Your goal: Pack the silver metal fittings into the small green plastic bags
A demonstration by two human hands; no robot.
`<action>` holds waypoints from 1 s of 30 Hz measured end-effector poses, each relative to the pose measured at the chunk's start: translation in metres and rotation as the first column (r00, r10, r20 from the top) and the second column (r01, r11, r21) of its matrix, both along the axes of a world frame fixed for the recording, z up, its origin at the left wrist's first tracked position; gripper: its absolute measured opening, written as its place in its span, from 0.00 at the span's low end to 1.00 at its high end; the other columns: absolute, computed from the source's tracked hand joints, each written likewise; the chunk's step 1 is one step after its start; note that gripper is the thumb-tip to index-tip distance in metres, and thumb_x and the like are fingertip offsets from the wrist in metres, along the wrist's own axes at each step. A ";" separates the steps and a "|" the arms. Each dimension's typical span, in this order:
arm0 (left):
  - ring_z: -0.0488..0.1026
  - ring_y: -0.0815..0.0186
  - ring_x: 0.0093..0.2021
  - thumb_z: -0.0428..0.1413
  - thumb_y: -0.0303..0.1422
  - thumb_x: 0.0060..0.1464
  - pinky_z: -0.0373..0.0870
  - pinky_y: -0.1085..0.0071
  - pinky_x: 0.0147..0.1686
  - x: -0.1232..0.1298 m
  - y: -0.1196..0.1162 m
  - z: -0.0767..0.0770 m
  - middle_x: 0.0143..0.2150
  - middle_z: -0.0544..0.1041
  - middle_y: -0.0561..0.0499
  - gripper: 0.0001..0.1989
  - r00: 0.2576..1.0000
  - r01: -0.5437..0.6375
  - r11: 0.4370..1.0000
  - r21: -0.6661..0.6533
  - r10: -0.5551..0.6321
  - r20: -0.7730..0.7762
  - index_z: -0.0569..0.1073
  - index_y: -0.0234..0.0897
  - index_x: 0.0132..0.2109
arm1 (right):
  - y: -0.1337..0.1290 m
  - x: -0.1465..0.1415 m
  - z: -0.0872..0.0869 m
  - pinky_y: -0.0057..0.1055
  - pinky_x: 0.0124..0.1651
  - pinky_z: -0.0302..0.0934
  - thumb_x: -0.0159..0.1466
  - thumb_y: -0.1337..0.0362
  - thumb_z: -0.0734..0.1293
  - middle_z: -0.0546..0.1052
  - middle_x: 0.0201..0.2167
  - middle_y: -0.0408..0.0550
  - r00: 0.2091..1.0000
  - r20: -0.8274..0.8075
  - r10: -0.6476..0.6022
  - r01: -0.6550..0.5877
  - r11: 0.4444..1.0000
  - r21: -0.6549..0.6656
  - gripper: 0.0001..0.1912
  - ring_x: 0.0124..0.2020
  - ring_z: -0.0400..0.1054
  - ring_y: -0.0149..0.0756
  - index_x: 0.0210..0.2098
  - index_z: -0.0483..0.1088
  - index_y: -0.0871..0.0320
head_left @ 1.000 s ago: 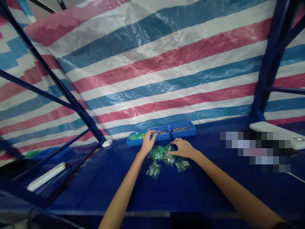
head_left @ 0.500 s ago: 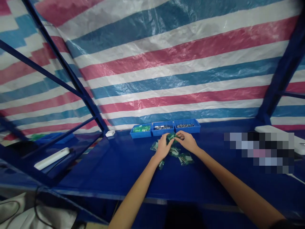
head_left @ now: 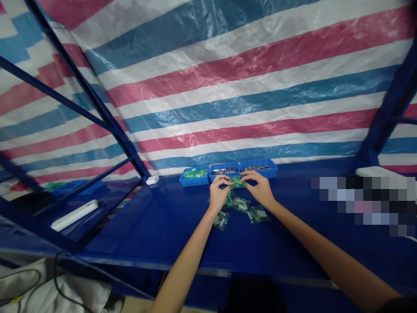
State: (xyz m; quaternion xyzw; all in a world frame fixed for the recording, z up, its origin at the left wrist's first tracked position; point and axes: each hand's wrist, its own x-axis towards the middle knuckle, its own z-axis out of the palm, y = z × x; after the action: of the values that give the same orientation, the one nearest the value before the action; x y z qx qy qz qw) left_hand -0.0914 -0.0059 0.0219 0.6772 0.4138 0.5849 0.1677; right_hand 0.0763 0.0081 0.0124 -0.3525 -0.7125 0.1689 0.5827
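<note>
Between both hands a small green plastic bag (head_left: 238, 182) is stretched just above the table, in front of the bins. My left hand (head_left: 219, 192) pinches its left side, and my right hand (head_left: 260, 188) pinches the right side. Whether anything is inside this bag I cannot make out. Below the hands lie several filled green-tinted bags; one filled bag (head_left: 258, 214) at the right and another filled bag (head_left: 221, 220) at the left hold small metal pieces.
At the back of the blue table (head_left: 156, 234) stand three blue bins: a bin of green bags (head_left: 194, 181), a bin of metal parts (head_left: 215, 177) and a bin of small metal pieces (head_left: 273, 167). A white box (head_left: 152, 180) sits left. Blue posts frame the table.
My hands have moved slightly apart, and the green bag is now spread between them. More of the filled bags below shows. The view has shifted a little.
</note>
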 end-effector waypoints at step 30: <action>0.65 0.56 0.49 0.45 0.35 0.56 0.52 0.59 0.52 -0.113 0.069 -0.011 0.44 0.73 0.44 0.10 0.720 -0.691 0.723 -0.002 0.687 -0.098 0.69 0.39 0.41 | -0.005 0.001 0.008 0.34 0.42 0.58 0.64 0.58 0.57 0.76 0.27 0.42 0.915 0.396 -0.081 0.096 0.995 -0.019 0.13 0.36 0.70 0.36 0.45 0.67 0.51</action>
State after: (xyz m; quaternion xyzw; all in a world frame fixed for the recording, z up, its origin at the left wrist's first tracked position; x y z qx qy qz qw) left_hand -0.2041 0.0634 0.0109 0.4974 0.6541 0.5658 -0.0676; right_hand 0.0770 0.0028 0.0202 -0.4222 -0.7952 0.0812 0.4276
